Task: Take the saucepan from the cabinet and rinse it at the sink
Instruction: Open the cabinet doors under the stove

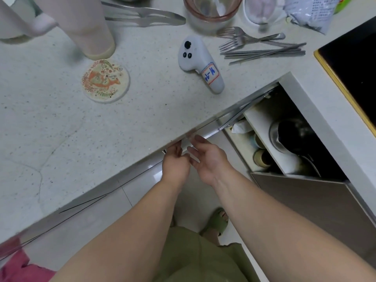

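Note:
The cabinet [305,192] under the counter at the right stands pulled open behind its brown front panel. Inside sits the saucepan [286,133], dark inside with a metal rim, on a white shelf beside some jars [261,157]. My left hand [176,162] is at the counter's front edge, well left of the saucepan, its fingers curled up under the lip with the tips hidden. Right beside it my right hand [206,159] is palm up with fingers spread, holding nothing. No sink is in view.
The speckled counter [61,129] carries a round patterned coaster [105,80], a white controller [200,64], forks and chopsticks [262,47], tongs [142,16], glass jars [211,11] and a pale jug [89,27]. A black cooktop [354,64] lies at the right.

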